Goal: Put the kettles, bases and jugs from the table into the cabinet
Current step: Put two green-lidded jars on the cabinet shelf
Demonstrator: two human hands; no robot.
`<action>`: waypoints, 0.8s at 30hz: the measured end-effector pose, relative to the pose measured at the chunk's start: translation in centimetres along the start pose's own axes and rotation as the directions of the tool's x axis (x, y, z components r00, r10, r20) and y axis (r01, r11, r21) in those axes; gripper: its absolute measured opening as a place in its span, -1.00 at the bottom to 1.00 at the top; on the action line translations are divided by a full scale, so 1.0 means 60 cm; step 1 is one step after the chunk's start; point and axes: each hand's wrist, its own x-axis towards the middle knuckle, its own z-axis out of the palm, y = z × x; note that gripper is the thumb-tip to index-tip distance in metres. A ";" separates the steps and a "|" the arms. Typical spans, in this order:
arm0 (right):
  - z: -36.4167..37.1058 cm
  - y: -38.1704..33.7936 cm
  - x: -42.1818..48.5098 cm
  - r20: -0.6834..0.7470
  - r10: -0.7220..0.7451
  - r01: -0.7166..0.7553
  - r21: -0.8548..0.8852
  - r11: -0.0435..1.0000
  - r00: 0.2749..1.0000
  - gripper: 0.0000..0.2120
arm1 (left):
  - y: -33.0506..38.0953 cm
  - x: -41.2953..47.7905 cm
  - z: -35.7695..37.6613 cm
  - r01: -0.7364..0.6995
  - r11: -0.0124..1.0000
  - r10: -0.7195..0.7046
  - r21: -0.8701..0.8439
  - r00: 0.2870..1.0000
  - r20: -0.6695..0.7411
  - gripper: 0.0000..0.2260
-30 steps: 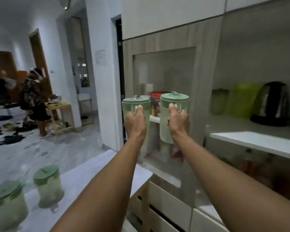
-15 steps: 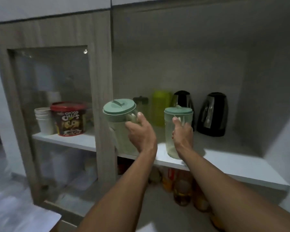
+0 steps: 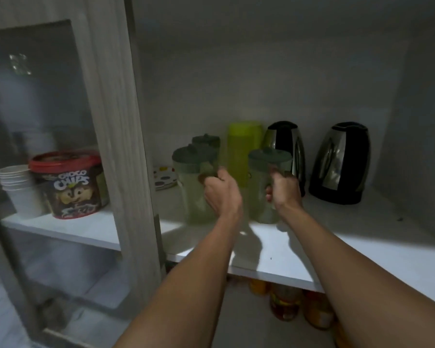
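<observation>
Both arms reach into the open cabinet. My left hand [image 3: 221, 192] grips the handle of a pale green jug with a green lid [image 3: 192, 187]. My right hand [image 3: 284, 190] grips the handle of a second green-lidded jug [image 3: 264, 177]. Both jugs stand on or just above the white shelf [image 3: 274, 257]; I cannot tell if they touch it. Behind them stand a third green-lidded jug [image 3: 206, 141], a yellow-green jug [image 3: 244, 146] and two black and steel kettles [image 3: 286, 144] [image 3: 342, 162].
A spotted plate [image 3: 163, 178] lies at the shelf's left back. Behind the glass door [image 3: 48, 121] on the left are a Choco Chips tub [image 3: 70, 184] and stacked white cups [image 3: 18, 189]. Bottles [image 3: 284, 301] stand under the shelf. The cabinet's right wall [image 3: 417, 121] is close to the kettles.
I have stepped closer to the cabinet, and both hands have carried their jugs forward and down into the shelf, in front of the jugs at the back.
</observation>
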 end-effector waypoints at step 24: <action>0.158 0.047 0.164 0.076 -0.022 0.011 0.141 0.990 0.997 -0.74 | -0.060 0.300 0.083 -0.103 0.966 0.069 0.237 0.987 0.146 -0.44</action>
